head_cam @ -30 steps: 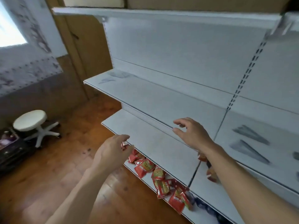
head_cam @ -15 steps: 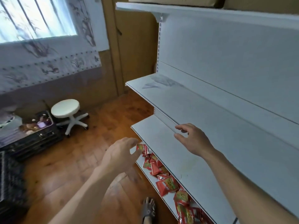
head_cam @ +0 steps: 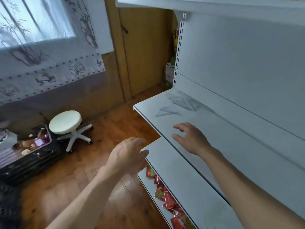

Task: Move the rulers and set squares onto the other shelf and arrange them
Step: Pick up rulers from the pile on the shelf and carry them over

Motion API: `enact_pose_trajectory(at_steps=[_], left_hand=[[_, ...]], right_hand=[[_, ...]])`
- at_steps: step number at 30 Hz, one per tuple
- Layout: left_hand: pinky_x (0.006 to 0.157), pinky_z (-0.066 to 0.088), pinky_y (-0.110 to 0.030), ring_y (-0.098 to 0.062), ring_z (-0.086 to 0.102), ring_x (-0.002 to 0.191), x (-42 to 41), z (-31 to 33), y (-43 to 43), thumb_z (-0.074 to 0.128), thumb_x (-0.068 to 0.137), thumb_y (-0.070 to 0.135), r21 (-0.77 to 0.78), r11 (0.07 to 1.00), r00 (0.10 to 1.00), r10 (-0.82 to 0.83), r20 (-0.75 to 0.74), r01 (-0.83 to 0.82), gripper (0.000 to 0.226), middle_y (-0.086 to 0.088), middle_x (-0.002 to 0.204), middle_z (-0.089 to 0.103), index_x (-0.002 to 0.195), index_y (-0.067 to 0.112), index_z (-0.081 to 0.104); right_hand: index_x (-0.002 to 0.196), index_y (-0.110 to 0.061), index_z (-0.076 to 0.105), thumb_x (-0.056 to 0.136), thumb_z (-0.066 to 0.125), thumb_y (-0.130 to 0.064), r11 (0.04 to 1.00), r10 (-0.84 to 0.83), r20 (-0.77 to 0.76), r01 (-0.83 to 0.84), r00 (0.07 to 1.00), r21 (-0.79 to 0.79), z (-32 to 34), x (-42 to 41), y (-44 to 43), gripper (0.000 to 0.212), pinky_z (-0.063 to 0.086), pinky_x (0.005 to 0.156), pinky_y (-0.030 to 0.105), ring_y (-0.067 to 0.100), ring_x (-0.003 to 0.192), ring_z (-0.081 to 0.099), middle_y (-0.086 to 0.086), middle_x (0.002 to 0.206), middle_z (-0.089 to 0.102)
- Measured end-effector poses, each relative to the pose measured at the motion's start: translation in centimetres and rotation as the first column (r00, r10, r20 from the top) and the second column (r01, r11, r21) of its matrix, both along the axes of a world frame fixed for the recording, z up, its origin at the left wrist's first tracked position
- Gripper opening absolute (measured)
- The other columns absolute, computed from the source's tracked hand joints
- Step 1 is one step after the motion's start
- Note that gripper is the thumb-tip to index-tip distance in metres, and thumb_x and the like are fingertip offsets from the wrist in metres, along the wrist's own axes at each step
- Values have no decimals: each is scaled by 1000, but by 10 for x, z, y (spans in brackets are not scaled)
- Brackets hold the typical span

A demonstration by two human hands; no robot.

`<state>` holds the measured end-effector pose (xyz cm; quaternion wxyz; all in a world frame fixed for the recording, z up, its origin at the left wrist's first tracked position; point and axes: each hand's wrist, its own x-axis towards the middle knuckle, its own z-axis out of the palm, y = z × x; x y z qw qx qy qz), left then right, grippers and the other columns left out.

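Clear plastic rulers and a clear set square lie at the far left end of the white upper shelf. My right hand hovers over that shelf's front part, fingers spread and loosely bent, holding nothing, well short of the set square. My left hand hangs in front of the left corner of the lower shelf, fingers loosely curled and empty.
Red snack packets lie on the bottom shelf. A white stool and a dark crate of small items stand on the wooden floor at left. A wooden door is behind the shelf end.
My view has swung left along the shelves, bringing the rulers and set square at the shelf's end closer. My right hand moved up over the upper shelf; both hands stay empty.
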<state>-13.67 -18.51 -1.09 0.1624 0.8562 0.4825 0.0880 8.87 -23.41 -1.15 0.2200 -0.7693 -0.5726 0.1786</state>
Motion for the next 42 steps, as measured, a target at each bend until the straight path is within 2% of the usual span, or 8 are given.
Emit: enact_pose_trajectory(at_steps=[6,13,19,23,28,31,36,42], left_hand=[[87,53,-27,-9,56,113,15,-11,80,53,91,49,10,998,998,-55,43,55,43,12,127,58,131,33,51],[87,54,-27,-11,59,110,51,-4,168,55,91,47,-7,959,957,-281,67,282,41,11,127,60,129,32,54],[88,52,-26,-9,56,113,70,-8,219,51,92,49,3,883,882,-468,62,469,42,11,126,59,130,32,52],[84,52,-24,-8,57,110,86,-9,236,52,92,49,-10,840,835,-538,120,542,41,11,126,59,129,32,53],[82,52,-23,-7,57,107,101,-17,236,53,91,49,-77,762,764,-630,144,643,41,12,127,58,129,32,53],[82,53,-24,-7,57,105,105,-24,230,54,91,49,-94,728,733,-663,154,679,39,13,126,59,127,33,55],[84,52,-25,-7,58,105,111,-25,218,53,92,48,-91,684,688,-705,172,724,38,13,125,59,126,32,56],[83,52,-23,-6,58,103,115,-21,209,54,92,46,-90,658,661,-726,190,748,37,12,123,60,126,31,56]], right_hand=[[137,-21,47,94,53,-38,1000,-15,46,16,999,-20,-10,1,65,47,34,107,30,15,132,39,-4,145,42],[147,-22,31,95,48,-46,985,-142,98,151,985,-82,-20,2,119,60,18,117,32,15,145,16,-3,158,21],[152,-20,12,92,28,-64,954,-133,273,198,953,-226,-40,-6,135,76,5,120,38,15,148,2,-2,161,7],[151,-21,20,76,12,-78,959,-172,330,234,928,-159,-45,-24,111,94,4,120,33,13,147,7,-5,159,15],[141,-24,43,76,23,-83,957,-251,323,283,913,-58,-50,-45,80,90,18,117,38,18,141,29,-3,149,38],[127,-24,60,80,39,-75,946,-312,352,323,882,30,-56,-53,67,72,36,109,44,19,127,49,-1,134,55],[104,-24,73,88,48,-53,899,-438,453,363,777,246,-55,-59,60,41,53,86,29,14,104,64,-6,109,69],[98,-19,73,93,50,-40,895,-442,583,295,682,334,-53,-49,61,31,54,49,28,15,75,68,-4,88,70]])
